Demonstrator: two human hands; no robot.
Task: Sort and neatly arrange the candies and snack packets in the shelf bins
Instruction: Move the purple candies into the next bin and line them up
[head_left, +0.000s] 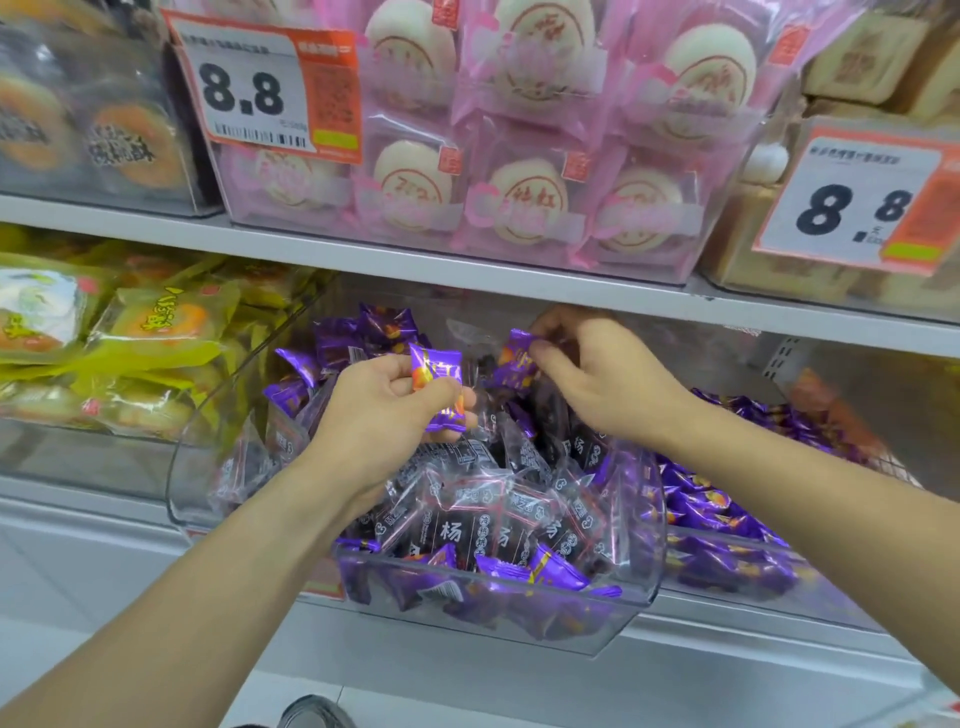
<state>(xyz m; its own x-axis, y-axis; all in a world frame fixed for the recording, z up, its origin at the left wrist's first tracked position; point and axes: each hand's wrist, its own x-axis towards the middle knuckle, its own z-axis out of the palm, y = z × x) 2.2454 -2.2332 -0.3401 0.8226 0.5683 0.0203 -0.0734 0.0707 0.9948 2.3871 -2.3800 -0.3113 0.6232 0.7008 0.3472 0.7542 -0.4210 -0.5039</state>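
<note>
A clear plastic bin (644, 587) on the lower shelf holds a mix of purple candy packets and dark, clear-wrapped packets (467, 525). My left hand (379, 410) is over the bin's middle and grips purple candy packets (436, 371) between thumb and fingers. My right hand (597, 379) reaches toward the back of the bin and pinches one purple packet (517, 358) at its end. More purple packets (358, 338) lie piled at the bin's back left and several along its front (540, 569).
To the right, another bin (727, 551) is full of purple packets. Yellow pastry packs (156, 332) fill the bin at left. The upper shelf carries pink-wrapped cakes (524, 202), brown boxes (743, 254) and two 8.8 price tags (260, 88). The white shelf edge (415, 260) hangs just above my hands.
</note>
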